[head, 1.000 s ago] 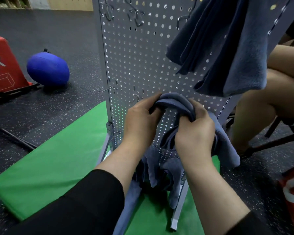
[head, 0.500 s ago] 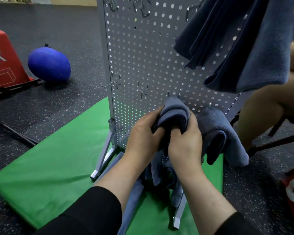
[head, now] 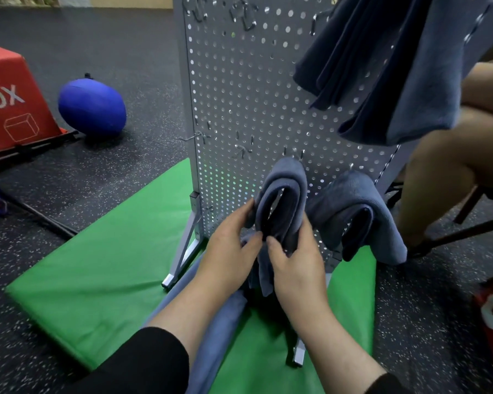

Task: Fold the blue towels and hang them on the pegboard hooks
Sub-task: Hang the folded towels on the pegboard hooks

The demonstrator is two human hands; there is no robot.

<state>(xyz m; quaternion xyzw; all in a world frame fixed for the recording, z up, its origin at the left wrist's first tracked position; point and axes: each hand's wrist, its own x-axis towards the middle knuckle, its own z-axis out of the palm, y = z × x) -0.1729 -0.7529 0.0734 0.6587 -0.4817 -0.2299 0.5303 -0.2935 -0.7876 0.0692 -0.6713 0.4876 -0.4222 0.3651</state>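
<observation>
Two hands meet low in front of the pegboard [head: 239, 89], both at one folded blue towel [head: 285, 194] that loops over a hook near the board's lower middle. The left hand [head: 231, 251] has its thumb against the towel's left edge, fingers loosely curled beside the fold. The right hand [head: 293, 263] pinches the hanging layers between thumb and fingers, just below the loop. Both hands almost touch each other.

Just right of this towel, a second folded towel [head: 362, 211] hangs on its own hook, close by but apart. A large dark towel [head: 382, 66] drapes from the board's upper right, its lower edge well above the two smaller ones. More blue cloth [head: 211, 336] trails down between the forearms onto the green mat [head: 97, 268].

The pegboard stands on metal feet at the mat's far edge. Bare hooks sit left of the held towel, with open perforated panel around them. Left of the board the dark floor [head: 111, 180] lies open up to a blue ball [head: 91, 109] and a red box [head: 9, 100]. Right of the board a seated person's bare legs [head: 444, 172] crowd the edge.
</observation>
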